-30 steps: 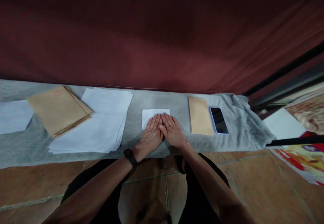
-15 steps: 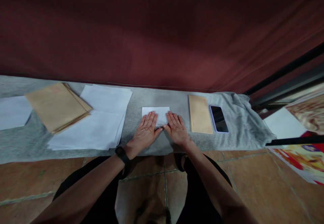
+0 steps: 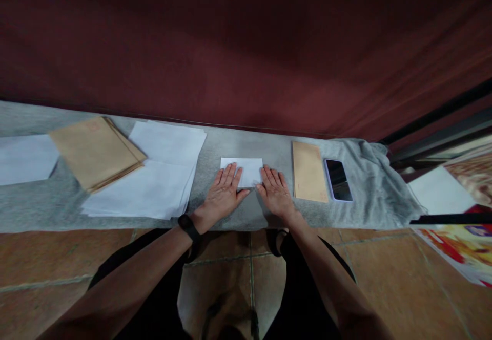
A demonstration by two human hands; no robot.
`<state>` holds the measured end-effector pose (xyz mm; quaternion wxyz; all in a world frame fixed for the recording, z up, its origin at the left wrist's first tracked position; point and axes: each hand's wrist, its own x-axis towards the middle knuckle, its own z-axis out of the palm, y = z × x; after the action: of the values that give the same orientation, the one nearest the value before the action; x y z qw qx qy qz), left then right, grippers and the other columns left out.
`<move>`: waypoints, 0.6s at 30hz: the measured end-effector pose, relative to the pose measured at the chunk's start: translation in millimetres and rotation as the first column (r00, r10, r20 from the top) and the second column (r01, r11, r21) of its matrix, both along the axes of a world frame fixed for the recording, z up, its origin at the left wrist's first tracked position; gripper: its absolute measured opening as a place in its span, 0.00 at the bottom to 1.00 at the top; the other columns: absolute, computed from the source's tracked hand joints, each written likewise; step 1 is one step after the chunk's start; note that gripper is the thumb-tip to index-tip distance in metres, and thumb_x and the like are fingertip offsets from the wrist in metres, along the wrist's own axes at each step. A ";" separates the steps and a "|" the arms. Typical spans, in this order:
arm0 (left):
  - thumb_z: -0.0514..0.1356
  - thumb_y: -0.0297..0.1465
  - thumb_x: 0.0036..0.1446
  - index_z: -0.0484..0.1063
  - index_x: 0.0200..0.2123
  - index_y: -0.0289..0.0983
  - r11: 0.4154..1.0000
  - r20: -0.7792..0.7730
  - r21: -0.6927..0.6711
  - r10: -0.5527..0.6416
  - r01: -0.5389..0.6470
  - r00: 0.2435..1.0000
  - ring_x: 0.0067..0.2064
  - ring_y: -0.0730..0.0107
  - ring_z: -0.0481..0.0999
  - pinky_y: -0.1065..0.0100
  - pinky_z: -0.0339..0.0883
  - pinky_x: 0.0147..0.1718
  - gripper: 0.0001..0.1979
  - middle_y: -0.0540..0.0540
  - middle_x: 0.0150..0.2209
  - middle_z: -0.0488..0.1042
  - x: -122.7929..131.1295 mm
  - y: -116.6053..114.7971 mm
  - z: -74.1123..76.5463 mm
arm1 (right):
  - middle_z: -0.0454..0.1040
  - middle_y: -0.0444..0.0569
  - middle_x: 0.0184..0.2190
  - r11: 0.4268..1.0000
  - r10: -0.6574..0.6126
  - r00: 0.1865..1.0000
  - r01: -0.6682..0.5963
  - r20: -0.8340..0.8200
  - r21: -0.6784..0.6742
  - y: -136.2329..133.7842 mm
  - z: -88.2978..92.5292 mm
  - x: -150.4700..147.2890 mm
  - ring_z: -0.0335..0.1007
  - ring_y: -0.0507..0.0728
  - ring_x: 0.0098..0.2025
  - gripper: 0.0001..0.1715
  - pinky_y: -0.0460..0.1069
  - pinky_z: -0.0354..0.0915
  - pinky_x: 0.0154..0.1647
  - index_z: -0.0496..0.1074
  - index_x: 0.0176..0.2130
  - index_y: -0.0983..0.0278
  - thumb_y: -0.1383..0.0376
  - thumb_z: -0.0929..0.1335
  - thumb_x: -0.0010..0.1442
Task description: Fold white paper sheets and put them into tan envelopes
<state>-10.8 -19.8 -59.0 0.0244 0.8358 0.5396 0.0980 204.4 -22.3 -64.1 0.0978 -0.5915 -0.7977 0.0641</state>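
Note:
A small folded sheet of white paper [image 3: 250, 171] lies flat on the grey cloth in front of me. My left hand [image 3: 225, 191] rests palm down on its left part, fingers stretched out. On its right edge lies my right hand [image 3: 277, 191], also flat with the fingers extended. Neither hand grips anything. To the right of my right hand is a single brown envelope [image 3: 309, 172], lying lengthwise away from me. Left of my left hand, a stack of larger white sheets [image 3: 154, 189] is spread, with several brown envelopes [image 3: 94, 150] partly on top.
Beside the single envelope lies a phone [image 3: 338, 180]. Another white sheet [image 3: 26, 160] is at the far left. The grey cloth [image 3: 369, 191] is rumpled at its right end. A dark red curtain [image 3: 230, 63] hangs behind. Printed packaging [image 3: 465, 248] is at the lower right.
The view has shifted slightly, so things appear a little further right. More of the folded paper shows between my hands, which have slid slightly apart; both remain flat.

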 end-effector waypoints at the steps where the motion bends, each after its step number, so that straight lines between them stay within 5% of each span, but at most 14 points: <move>1: 0.50 0.48 0.70 0.52 0.73 0.26 1.000 -0.003 0.001 0.001 -0.001 1.000 0.76 0.46 0.47 0.47 0.46 0.72 0.39 0.28 0.75 0.48 0.2 -0.1 0.3 | 0.51 0.56 0.75 1.000 -0.004 1.000 0.004 -0.010 -0.007 0.5 1.0 0.0 0.46 0.66 0.76 0.36 0.64 0.42 0.76 0.53 0.74 0.70 0.54 0.56 0.76; 10: 0.50 0.47 0.70 0.53 0.72 0.26 1.000 -0.007 -0.001 0.004 -0.004 1.000 0.76 0.46 0.47 0.47 0.46 0.72 0.38 0.28 0.75 0.49 1.7 -0.6 0.2 | 0.50 0.54 0.75 0.995 0.099 0.988 -0.101 -0.121 -0.009 4.7 11.8 -18.6 0.44 0.59 0.77 0.33 0.59 0.42 0.77 0.53 0.74 0.68 0.57 0.54 0.77; 18: 0.51 0.38 0.69 0.52 0.73 0.27 0.999 -0.004 -0.047 0.002 -0.002 1.000 0.76 0.48 0.45 0.49 0.45 0.73 0.35 0.31 0.76 0.46 1.2 -0.5 2.3 | 0.51 0.53 0.75 0.986 0.165 0.984 -0.165 -0.068 0.013 -4.8 3.8 -38.0 0.45 0.59 0.77 0.34 0.60 0.42 0.77 0.53 0.74 0.67 0.55 0.56 0.77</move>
<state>-9.6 -20.4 -56.8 0.0429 0.8347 0.5427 0.0834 166.4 -27.1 -60.3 0.1218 -0.5204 -0.8405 0.0892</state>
